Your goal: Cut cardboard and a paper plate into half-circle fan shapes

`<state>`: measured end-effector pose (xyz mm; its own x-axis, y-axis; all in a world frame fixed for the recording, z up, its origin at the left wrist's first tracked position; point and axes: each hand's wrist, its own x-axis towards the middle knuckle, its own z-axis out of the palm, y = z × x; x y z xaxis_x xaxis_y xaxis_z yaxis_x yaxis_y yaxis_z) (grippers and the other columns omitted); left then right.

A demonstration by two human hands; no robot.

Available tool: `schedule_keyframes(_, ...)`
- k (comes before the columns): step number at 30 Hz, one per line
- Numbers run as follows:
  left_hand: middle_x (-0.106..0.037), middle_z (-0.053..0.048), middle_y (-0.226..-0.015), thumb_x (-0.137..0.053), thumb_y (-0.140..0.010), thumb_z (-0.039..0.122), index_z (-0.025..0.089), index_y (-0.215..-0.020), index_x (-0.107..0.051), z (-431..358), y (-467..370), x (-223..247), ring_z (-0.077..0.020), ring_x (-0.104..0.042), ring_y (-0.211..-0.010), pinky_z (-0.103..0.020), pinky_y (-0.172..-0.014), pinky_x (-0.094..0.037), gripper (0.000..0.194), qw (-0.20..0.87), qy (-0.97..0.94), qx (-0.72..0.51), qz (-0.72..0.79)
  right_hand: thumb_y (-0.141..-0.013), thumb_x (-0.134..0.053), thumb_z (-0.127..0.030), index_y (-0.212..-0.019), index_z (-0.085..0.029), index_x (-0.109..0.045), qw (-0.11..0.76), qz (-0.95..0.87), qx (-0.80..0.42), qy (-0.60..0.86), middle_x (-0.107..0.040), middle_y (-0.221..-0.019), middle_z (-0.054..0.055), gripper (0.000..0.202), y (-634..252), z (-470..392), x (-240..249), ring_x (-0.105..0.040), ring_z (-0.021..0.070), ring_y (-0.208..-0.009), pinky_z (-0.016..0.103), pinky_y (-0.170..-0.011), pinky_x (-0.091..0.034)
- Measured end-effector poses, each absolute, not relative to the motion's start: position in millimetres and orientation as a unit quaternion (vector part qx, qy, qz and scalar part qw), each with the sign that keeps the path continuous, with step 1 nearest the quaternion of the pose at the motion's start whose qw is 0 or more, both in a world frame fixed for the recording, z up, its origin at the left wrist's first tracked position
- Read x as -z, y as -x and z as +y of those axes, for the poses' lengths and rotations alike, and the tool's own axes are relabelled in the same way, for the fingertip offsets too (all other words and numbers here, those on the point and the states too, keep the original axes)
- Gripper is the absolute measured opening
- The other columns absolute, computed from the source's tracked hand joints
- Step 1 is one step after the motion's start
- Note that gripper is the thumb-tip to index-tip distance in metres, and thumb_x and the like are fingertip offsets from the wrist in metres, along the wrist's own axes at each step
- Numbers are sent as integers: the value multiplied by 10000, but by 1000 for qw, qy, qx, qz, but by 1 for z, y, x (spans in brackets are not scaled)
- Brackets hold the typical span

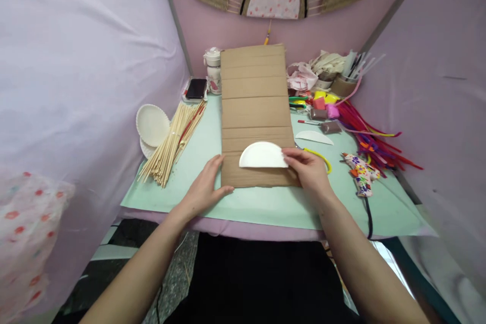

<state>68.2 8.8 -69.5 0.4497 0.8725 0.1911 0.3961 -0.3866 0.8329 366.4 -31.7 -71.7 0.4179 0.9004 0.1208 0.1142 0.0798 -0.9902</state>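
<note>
A large cardboard sheet [256, 111] lies lengthwise on the mint-green tabletop. Near its front end is a white half-circle of paper [261, 156], straight edge toward me. My right hand [307, 164] pinches the right corner of this half-circle between thumb and fingers. At the sheet's left edge rests my left hand [208, 182], thumb apart from the fingers, holding nothing. Yellow-handled scissors [321, 158] lie just beyond my right hand, partly hidden by it and the cardboard. A thin white paper offcut [314, 137] is behind them.
Left stand a bundle of wooden sticks [174, 136], white paper plates [152, 125], a phone [196, 89] and a lidded bottle [213, 71]. Right are a patterned glue gun [362, 173] with its cord, pipe cleaners [372, 136], clay blocks [318, 113] and a brush pot [343, 85]. Fabric walls enclose the table.
</note>
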Motion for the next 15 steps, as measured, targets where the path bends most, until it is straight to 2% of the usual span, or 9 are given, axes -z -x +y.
schedule_keyframes(2,-410,-128,-1491,-793,-682,313,241,-1382,-463,15,-71,68,-313,-333,-1400,-485,-1153,-257,777,396,-734,-362,417,-681,-760,-251,-903,-181,-746,686,-336,-309,566,-755,-962,49,233,-380,-24,73,-688,205,-920,396,-931,-517)
schedule_keyframes(5,-353,-157,-1513,-773,-711,301,252,-1391,-418,34,-82,67,-317,-390,-1367,-493,-1097,-348,769,453,-637,-424,457,-629,-767,-202,-862,-173,-714,787,-244,-271,498,-739,-883,30,241,-409,-5,75,-691,186,-884,384,-935,-524)
schedule_keyframes(7,-360,-196,-1498,-786,-698,268,250,-1415,-365,53,-94,66,-315,-467,-1310,-488,-1062,-388,832,489,-567,-449,487,-613,-755,-186,-827,-173,-683,816,-210,-234,486,-720,-846,19,227,-425,8,79,-689,175,-872,369,-935,-526)
schedule_keyframes(10,-484,-225,-1399,-805,-668,205,219,-1447,-293,79,-111,64,-288,-587,-1182,-472,-1023,-427,932,561,-463,-463,506,-604,-729,-189,-804,-176,-650,823,-184,-195,501,-700,-818,9,215,-437,23,89,-683,164,-844,354,-913,-532)
schedule_keyframes(11,-543,-217,-1342,-804,-665,192,204,-1440,-303,86,-115,62,-274,-620,-1134,-461,-1009,-443,922,587,-436,-462,502,-603,-727,-199,-809,-175,-648,820,-183,-190,507,-698,-817,10,222,-438,26,92,-681,165,-834,355,-898,-536)
schedule_keyframes(13,-651,-190,-1195,-802,-651,187,159,-1356,-429,94,-121,58,-263,-668,-1039,-437,-970,-479,798,631,-412,-449,480,-603,-734,-230,-839,-167,-655,813,-187,-183,520,-702,-832,21,257,-437,30,100,-679,173,-825,362,-868,-542)
schedule_keyframes(15,-715,-179,-1032,-814,-619,197,113,-1152,-596,97,-124,54,-279,-695,-958,-427,-913,-520,581,666,-421,-417,454,-612,-734,-270,-884,-154,-667,805,-193,-172,534,-711,-862,41,303,-437,31,105,-677,183,-831,367,-847,-544)
